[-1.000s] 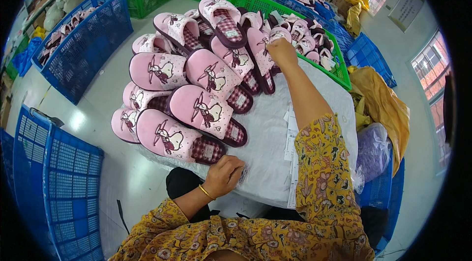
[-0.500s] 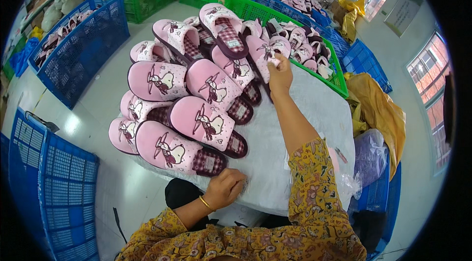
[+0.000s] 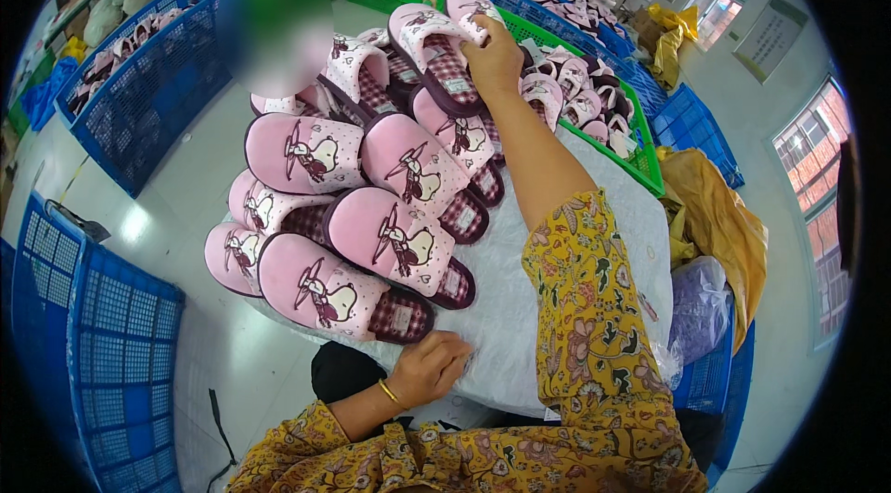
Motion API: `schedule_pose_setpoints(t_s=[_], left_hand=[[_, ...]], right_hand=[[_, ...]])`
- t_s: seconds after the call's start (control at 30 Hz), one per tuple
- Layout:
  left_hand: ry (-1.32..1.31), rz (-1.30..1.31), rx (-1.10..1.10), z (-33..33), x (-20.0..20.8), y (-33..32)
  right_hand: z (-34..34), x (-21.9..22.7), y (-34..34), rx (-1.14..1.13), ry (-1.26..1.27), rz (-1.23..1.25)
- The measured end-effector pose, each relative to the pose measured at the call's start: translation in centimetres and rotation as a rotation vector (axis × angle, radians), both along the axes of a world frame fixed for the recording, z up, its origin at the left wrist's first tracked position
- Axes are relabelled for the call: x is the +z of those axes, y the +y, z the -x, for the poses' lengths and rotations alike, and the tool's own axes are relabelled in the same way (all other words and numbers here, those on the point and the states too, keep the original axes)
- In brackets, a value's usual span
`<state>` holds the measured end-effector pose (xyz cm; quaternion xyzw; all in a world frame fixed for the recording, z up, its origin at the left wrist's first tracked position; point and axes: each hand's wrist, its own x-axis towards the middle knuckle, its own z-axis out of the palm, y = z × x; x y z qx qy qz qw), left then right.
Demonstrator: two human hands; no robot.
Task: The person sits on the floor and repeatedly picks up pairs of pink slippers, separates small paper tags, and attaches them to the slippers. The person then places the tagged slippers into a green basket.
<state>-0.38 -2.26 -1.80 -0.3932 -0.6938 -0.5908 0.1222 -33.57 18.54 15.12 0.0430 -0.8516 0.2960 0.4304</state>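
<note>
Pink slippers with a cartoon dog print and dark checked insoles lie piled on a table covered in pale sheeting (image 3: 520, 326). My right hand (image 3: 495, 57) reaches to the far end of the pile and grips a slipper (image 3: 471, 6) by its upper, beside another slipper (image 3: 434, 47) leaning on top. At the near edge, my left hand (image 3: 432, 368) rests with curled fingers just below the heel of the front slipper (image 3: 320, 293); nothing shows in it. A second front slipper (image 3: 390, 238) overlaps that one.
Behind the table stands a green crate (image 3: 640, 145) full of slippers. Blue crates (image 3: 158, 94) with slippers and a blue crate (image 3: 125, 354) stand on the left. Yellow sacking (image 3: 719, 224) and a purple plastic bag (image 3: 701, 298) lie to the right. A round blur hides the upper left.
My right hand has moved away from me and left, bringing the slipper to the pile's far end. My left hand has barely moved.
</note>
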Motion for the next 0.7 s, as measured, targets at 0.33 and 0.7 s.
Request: schedule_pose_setpoints(t_s=[0.33, 0.7], left_hand=[[-0.072, -0.011, 0.039, 0.3, 0.7, 0.4], [-0.649, -0.228, -0.150, -0.8, 1.8, 3.5]], right_hand=[[-20.1, -2.4, -1.5, -0.170, 0.124, 0.062], [-39.9, -9.7, -4.3, -0.343, -0.253, 0.438]])
